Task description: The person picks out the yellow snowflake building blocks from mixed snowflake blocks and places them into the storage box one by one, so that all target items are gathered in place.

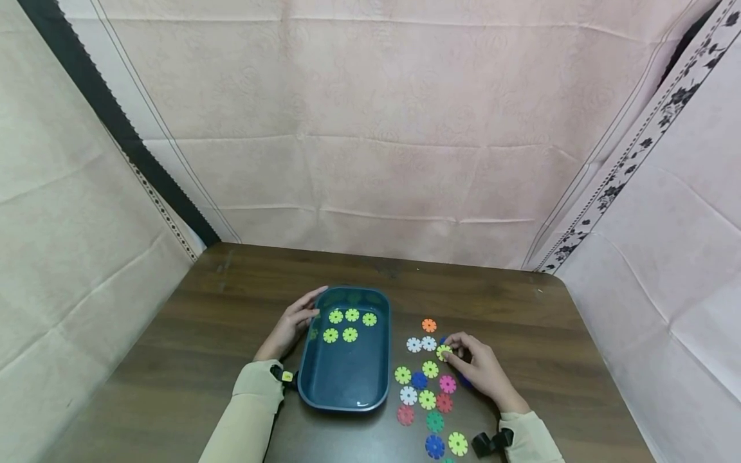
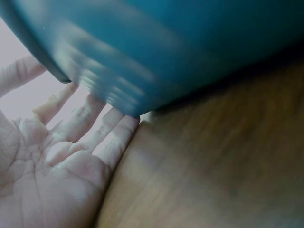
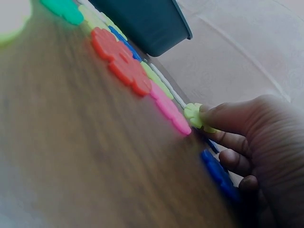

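Far left, the left hand [image 1: 287, 329] is clamped on the near-side wall of the blue tray [image 1: 344, 382], thumb at the rim, fingers against the outside; an uneven pull there could shift or tip the tray. The tray stands on the brown counter [image 1: 197, 360], with five yellow-green flowers [image 1: 350, 335] lying in its far half; any tilt could slide these together. Right of the tray, loose pieces lie closely grouped: an orange flower [image 1: 429, 325], white flowers [image 1: 413, 345], a pink flower [image 1: 448, 384], a red flower [image 1: 444, 403] and others. Such crowding could let a fingertip drag a neighbour along. Rightmost, well apart from the left, the right hand [image 1: 479, 368] pinches the subject piece, a single yellow-green flower [image 3: 192, 113], between thumb and finger above the counter. Its hold covers only one edge, so the piece could twist loose. A blue flower [image 3: 219, 175] lies just beneath the lower fingers and could be knocked.
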Demonstrator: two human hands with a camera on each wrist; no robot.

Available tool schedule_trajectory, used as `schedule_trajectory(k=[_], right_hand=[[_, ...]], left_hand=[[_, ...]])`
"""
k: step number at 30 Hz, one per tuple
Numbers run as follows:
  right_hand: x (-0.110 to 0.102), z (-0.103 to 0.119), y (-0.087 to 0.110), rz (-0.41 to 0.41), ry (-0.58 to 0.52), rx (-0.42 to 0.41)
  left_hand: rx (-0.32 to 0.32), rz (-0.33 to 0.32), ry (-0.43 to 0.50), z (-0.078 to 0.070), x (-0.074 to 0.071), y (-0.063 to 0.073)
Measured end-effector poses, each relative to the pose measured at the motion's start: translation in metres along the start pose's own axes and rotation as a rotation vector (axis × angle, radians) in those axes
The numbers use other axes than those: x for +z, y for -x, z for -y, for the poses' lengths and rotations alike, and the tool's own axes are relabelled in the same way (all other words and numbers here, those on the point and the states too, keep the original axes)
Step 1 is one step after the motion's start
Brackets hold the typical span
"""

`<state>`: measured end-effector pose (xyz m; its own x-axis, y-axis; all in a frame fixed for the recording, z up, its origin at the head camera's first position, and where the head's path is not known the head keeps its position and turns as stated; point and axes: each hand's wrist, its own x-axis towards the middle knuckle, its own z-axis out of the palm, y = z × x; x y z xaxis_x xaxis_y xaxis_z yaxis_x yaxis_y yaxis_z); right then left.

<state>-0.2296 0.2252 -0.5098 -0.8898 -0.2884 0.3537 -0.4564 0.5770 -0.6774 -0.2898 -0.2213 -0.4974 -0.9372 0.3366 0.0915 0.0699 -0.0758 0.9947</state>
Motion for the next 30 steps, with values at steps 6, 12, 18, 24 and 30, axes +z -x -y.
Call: schedule_trajectory(k=[6,12,18,24,30], right_hand=[[-0.0001,0.0004,-0.0004,-0.004,-0.002,-0.007],[0.0000,0.0009,-0.0003,-0.010,-0.002,-0.008],[0.0005,0.0013,0.0004,-0.010,-0.003,0.006],[0.0002,0.0013,-0.0002,-0.010,-0.011,0.007],[-0.0001,0.0021,0.0004,-0.007,-0.018,0.010]], left_hand=[[0.007,0.002,0.004,-0.0009,0.0009,0.0007],[0.017,0.005,0.000,-0.0009,0.0008,0.0005],[0.017,0.008,0.000,-0.0010,0.0010,0.0010],[0.020,0.006,0.001,-0.0017,0.0010,0.0012],[0.015,0.003,0.001,-0.0021,0.0020,0.0014]])
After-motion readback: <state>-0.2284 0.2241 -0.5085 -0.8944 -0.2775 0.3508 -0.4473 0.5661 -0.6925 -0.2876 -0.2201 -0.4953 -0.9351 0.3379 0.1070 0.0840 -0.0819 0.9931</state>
